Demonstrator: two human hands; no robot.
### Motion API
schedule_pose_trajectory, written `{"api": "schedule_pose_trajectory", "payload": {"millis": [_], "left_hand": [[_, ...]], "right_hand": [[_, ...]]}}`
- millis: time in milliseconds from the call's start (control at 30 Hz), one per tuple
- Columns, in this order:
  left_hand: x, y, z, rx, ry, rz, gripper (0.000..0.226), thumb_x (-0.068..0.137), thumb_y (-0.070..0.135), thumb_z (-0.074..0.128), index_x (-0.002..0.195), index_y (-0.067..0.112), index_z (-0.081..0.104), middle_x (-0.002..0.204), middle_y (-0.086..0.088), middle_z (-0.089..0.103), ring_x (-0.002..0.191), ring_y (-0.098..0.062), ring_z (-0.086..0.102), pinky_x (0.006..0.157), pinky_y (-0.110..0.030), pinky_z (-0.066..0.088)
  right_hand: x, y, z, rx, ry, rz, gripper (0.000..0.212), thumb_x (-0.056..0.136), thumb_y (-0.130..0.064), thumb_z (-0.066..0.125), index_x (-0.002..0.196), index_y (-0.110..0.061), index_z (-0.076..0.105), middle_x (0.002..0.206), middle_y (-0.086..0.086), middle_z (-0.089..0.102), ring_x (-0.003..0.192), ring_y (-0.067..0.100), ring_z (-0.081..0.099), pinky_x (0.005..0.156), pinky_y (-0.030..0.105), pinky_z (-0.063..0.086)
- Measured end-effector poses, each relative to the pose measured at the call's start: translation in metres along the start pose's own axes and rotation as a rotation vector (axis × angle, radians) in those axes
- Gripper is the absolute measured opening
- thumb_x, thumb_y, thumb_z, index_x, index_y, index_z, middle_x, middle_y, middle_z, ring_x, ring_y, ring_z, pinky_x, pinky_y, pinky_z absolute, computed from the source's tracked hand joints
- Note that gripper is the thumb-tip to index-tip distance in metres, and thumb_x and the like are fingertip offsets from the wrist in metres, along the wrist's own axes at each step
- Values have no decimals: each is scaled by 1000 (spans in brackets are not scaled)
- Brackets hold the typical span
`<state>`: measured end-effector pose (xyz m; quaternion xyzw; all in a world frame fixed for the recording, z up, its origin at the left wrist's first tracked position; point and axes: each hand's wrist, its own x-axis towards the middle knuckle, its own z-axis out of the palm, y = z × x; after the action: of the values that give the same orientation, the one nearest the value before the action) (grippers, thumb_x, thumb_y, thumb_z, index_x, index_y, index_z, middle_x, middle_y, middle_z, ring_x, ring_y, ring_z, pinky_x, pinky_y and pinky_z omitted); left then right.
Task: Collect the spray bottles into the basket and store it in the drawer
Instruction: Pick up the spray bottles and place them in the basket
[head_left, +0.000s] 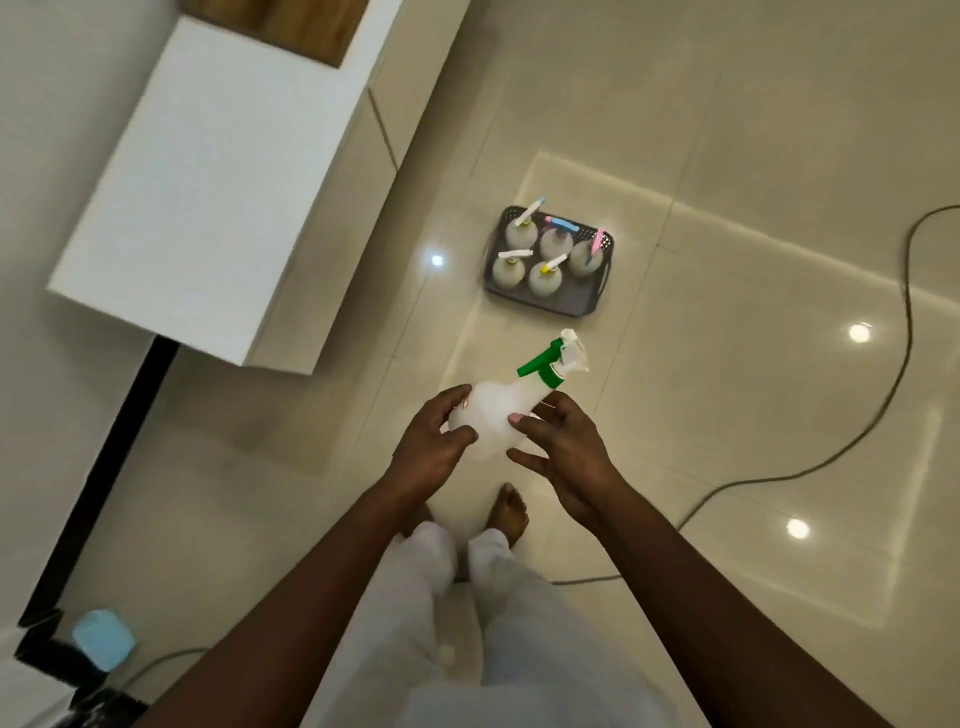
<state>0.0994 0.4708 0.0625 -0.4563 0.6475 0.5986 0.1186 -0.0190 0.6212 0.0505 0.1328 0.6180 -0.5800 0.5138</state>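
Observation:
I stand over a tiled floor and hold a white spray bottle with a green trigger head (498, 410) in front of me, tilted with its nozzle pointing up and away. My left hand (434, 447) grips its base from the left. My right hand (563, 457) holds its body from the right. Ahead on the floor sits a dark grey basket (597, 291). Several white spray bottles (545, 278) with blue, pink, white and yellow heads stand upright in it.
A long white cabinet (218, 187) runs along the wall at left, with drawer fronts facing the floor area. A grey cable (878, 415) curves across the tiles at right. A light blue object (104, 639) lies at lower left. My bare feet (511, 512) are below the bottle.

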Motion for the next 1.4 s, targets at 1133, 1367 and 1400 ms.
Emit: {"api": "schedule_pose_trajectory", "payload": {"millis": [1133,1367,1400], "left_hand": [[342,165,180,-579,-69,-642,19,101,25,61,107,9,70,90,-6,79,65,-19,74,62,-29,59],[434,110,222,-582,-8,-635,11,96,21,68,94,11,72,63,4,75,70,-19,70,54,-21,55],[444,101,228,-597,3,-637,10,96,19,67,92,11,72,62,3,75,69,-19,70,54,-21,55]], "right_hand": [[275,-137,-157,-601,259,-364,44,89,-4,79,130,-17,74,156,1,57,142,22,55,121,44,42],[382,-100,-189,-667,215,-335,46,85,2,78,128,-14,74,155,5,57,143,23,54,122,34,40],[394,-95,-194,-687,210,-336,45,85,2,78,128,-13,74,154,6,57,142,23,54,121,28,39]]}}
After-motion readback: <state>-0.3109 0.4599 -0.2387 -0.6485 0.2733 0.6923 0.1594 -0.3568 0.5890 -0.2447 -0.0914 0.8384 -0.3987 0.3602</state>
